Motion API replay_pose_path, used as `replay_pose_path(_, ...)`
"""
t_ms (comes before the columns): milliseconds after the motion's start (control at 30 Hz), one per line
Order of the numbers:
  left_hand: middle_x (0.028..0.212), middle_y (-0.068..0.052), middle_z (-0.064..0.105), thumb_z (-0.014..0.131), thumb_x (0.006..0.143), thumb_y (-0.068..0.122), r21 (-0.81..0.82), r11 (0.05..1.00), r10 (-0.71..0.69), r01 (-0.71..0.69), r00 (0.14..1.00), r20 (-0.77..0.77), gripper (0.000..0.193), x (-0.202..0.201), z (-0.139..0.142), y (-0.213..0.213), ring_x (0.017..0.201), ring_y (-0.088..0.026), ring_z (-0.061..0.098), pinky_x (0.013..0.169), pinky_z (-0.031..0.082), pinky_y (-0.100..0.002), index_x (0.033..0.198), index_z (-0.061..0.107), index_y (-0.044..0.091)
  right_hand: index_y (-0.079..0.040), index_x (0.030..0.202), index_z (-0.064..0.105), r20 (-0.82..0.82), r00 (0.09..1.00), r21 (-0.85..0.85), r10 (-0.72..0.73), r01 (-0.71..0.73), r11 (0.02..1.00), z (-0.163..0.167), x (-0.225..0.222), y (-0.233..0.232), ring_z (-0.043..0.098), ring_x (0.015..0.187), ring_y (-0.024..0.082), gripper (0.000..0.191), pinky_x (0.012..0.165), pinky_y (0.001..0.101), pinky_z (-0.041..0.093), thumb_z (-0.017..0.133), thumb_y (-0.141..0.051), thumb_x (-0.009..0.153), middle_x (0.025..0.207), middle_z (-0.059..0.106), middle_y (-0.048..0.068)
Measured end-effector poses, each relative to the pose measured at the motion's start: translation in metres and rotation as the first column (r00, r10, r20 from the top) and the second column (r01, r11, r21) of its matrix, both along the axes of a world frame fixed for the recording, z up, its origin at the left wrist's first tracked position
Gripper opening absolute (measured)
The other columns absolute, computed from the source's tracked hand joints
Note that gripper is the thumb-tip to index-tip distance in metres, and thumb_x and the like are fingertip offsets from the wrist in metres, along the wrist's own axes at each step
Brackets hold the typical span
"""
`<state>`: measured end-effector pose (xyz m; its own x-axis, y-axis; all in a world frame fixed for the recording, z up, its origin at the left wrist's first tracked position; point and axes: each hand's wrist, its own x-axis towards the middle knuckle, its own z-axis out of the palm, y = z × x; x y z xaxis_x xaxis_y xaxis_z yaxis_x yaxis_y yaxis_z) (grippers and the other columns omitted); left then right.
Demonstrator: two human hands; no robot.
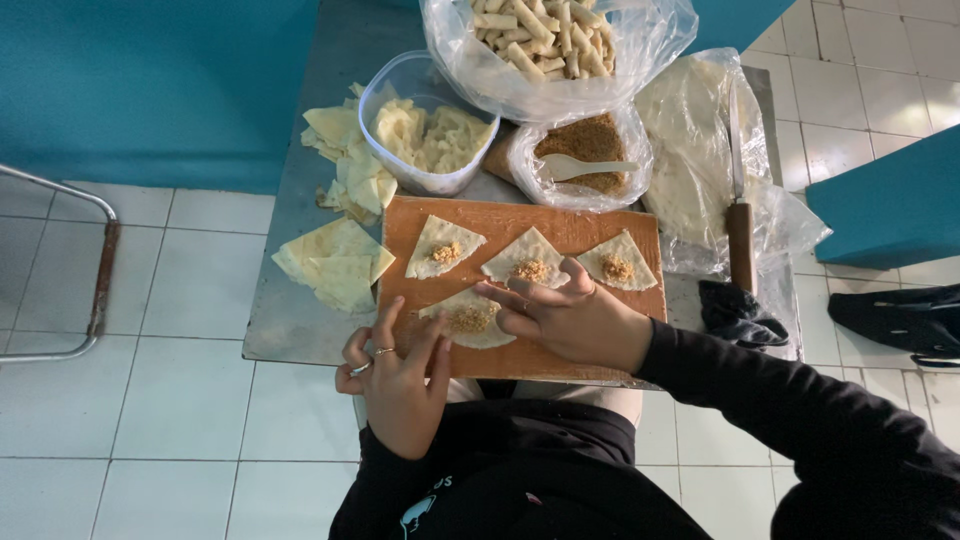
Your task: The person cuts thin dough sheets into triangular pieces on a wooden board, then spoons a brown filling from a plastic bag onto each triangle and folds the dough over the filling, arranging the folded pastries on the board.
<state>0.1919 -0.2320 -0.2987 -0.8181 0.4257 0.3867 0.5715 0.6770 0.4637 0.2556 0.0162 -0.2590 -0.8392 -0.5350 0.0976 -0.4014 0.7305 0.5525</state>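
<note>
We are working at a wooden board (pixel 600 228) laid on a metal surface (pixel 290 310), and four triangular pastry sheets lie on it, each with a small heap of crumbly brown filling. Three sit in a row along the far side: the left sheet (pixel 443 246), the middle sheet (pixel 525 262) and the right sheet (pixel 618 262). None of these three is rolled yet.

The fourth, the near sheet (pixel 470 318), is the one in hand. Our right hand (pixel 570 318) rests on the board beside it with its fingers (pixel 505 292) stretched over the sheet's far edge, holding nothing closed in the palm. Our left hand (pixel 397 375) hovers at the board's near edge, fingers spread and loosely curled toward the sheet's near corner, gripping nothing (as far as we can see).

We judge the batch well advanced. A clear bag of finished rolls (pixel 545 40) at the far side is already heaped. Supplies remain: a bag of filling (pixel 590 140) with a white spoon (pixel 585 166) in it, a plastic tub of cut sheets (pixel 430 135), loose cut sheets (pixel 335 262) left of the board, and uncut pastry in plastic (pixel 690 150) with a knife (pixel 740 225) on it. So four pieces await rolling, and plenty more could follow.
</note>
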Motion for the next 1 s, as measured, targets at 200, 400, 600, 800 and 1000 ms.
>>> replay_pose_path(200, 0.151, -0.002, 0.049, 0.07, 0.091, 0.035, 0.012, 1.0, 0.008, -0.008, 1.0, -0.004, 0.033, 0.0, -0.002, -0.001, 0.129, -0.034, 0.038, 0.102, 0.022, -0.057, 0.124, 0.074, 0.03, -0.021, 0.13, 0.056, -0.021, 1.0, 0.012, -0.015, 0.015, 1.0, 0.004, 0.01, 0.002, 0.032, 0.141, 0.013, 0.027, 0.093, 0.0547, 0.053, 0.054, -0.028, 0.104, 0.166, 0.035, 0.0)
replay_pose_path(400, 0.151, -0.002, 0.05, 0.07, 0.091, 0.035, 0.019, 1.0, 0.006, -0.007, 1.0, 0.017, 0.034, 0.001, -0.001, -0.001, 0.131, -0.035, 0.038, 0.104, 0.022, -0.057, 0.124, 0.074, 0.029, -0.02, 0.132, 0.056, 0.014, 1.0, -0.01, 0.016, -0.015, 1.0, 0.013, 0.011, 0.003, 0.031, 0.142, 0.014, 0.032, 0.088, 0.0582, 0.052, 0.055, -0.024, 0.1, 0.166, 0.03, -0.003)
replay_pose_path(600, 0.15, -0.001, 0.05, 0.07, 0.091, 0.038, -0.001, 1.0, 0.011, -0.011, 1.0, 0.028, 0.032, 0.001, -0.002, -0.001, 0.131, -0.035, 0.037, 0.104, 0.021, -0.059, 0.122, 0.075, 0.03, -0.02, 0.129, 0.057, 0.127, 0.992, -0.113, -0.011, 0.025, 0.993, -0.003, 0.002, 0.002, 0.035, 0.135, 0.017, 0.03, 0.09, 0.0644, 0.053, 0.052, -0.023, 0.099, 0.167, 0.026, -0.005)
replay_pose_path(800, 0.15, -0.001, 0.049, 0.07, 0.092, 0.037, 0.001, 1.0, 0.005, -0.005, 0.999, 0.038, 0.032, 0.003, -0.002, -0.002, 0.132, -0.035, 0.037, 0.105, 0.022, -0.059, 0.122, 0.075, 0.03, -0.017, 0.133, 0.056, 0.123, 0.992, -0.162, -0.031, 0.051, 0.986, -0.002, 0.004, 0.006, 0.041, 0.12, 0.015, 0.03, 0.094, 0.0611, 0.048, 0.055, -0.022, 0.103, 0.167, 0.039, -0.008)
replay_pose_path(1000, 0.149, 0.0, 0.049, 0.071, 0.091, 0.037, -0.003, 1.0, 0.025, -0.025, 0.999, 0.023, 0.031, 0.002, -0.004, 0.0, 0.132, -0.035, 0.037, 0.105, 0.022, -0.059, 0.122, 0.075, 0.032, -0.02, 0.156, 0.041, 0.254, 0.96, -0.282, -0.119, 0.191, 0.94, 0.014, 0.003, 0.013, 0.045, 0.129, 0.02, 0.069, 0.089, 0.0604, 0.046, 0.06, -0.021, 0.09, 0.133, 0.055, 0.007)
